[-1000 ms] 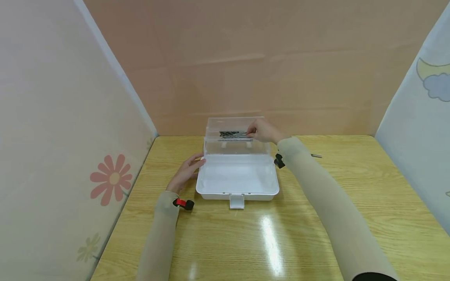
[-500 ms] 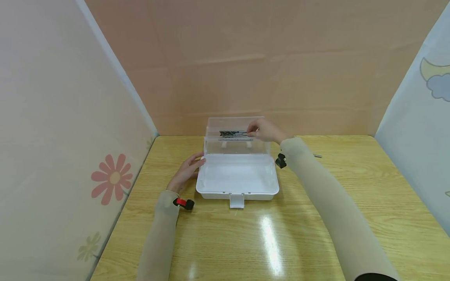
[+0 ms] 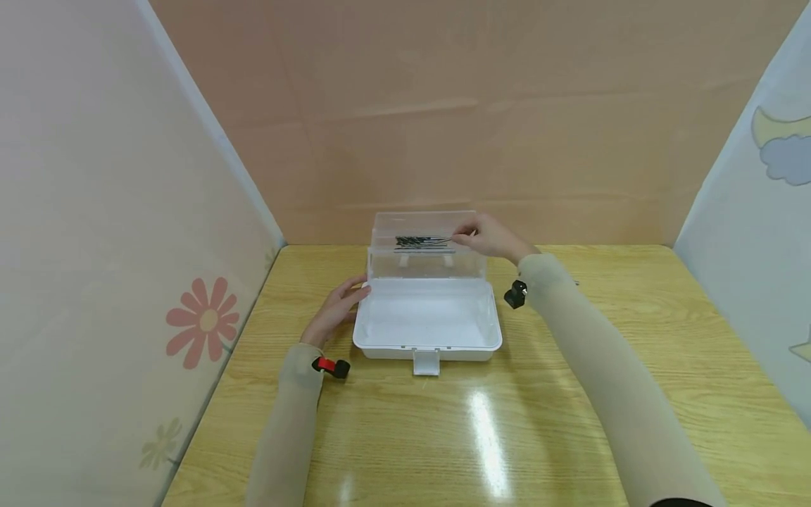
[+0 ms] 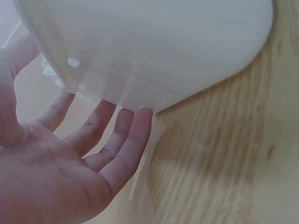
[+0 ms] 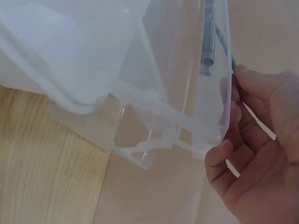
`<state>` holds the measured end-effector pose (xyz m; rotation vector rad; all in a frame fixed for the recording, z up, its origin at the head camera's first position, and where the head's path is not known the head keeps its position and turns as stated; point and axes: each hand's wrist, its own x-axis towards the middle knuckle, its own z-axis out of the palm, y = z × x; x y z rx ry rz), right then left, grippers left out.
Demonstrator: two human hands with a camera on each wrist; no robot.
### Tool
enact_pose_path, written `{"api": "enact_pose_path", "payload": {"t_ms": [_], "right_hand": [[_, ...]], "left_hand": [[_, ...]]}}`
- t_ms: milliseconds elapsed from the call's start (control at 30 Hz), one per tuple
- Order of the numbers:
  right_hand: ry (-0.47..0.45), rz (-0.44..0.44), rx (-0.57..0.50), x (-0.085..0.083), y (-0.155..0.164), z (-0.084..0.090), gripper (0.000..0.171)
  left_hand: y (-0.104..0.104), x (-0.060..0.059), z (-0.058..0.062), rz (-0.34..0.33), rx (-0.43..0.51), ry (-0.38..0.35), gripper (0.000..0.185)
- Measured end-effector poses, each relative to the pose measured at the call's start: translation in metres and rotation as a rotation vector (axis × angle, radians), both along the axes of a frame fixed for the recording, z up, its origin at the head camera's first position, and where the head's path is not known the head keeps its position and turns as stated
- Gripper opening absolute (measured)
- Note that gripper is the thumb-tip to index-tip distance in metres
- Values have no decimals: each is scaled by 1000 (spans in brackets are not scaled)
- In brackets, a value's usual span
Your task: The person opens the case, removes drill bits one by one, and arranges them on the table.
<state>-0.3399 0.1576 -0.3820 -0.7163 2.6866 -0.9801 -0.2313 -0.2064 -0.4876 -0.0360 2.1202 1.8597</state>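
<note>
An open white plastic storage box [image 3: 431,310] with a clear fold-out upper tray [image 3: 424,265] stands on the table. Several dark drill bits with silver shanks [image 3: 415,242] lie in the tray. My right hand [image 3: 494,238] is at the tray's right end, its thumb and index finger pinching the end of one drill bit [image 5: 225,45]. The other fingers of that hand bend close by the clear tray wall. At the box's left side, my left hand [image 3: 332,313] has its thumb over the rim and its fingertips [image 4: 145,114] against the outer wall.
The box's front latch [image 3: 426,362] hangs down toward the wooden table [image 3: 405,436]. A small metal piece [image 3: 576,282] shows just behind the right sleeve. A plain tan backdrop [image 3: 443,105] rises behind the table, with pale printed panels on both sides.
My right hand has moved slightly to the right, drawing the drill bit a little out of the bunch. The right forearm now covers most of the small metal piece. My left hand stays put.
</note>
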Motion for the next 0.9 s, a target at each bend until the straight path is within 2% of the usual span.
{"api": "enact_pose_path", "payload": {"t_ms": [267, 567, 900], "right_hand": [[-7, -43, -46, 3, 7, 0, 27], [52, -106, -126, 5, 20, -4, 26], [70, -157, -178, 8, 36, -8, 29]], "left_hand": [[0, -1, -2, -10, 12, 29, 61], [2, -5, -3, -7, 35, 31, 61], [4, -6, -3, -13, 26, 30, 62]]}}
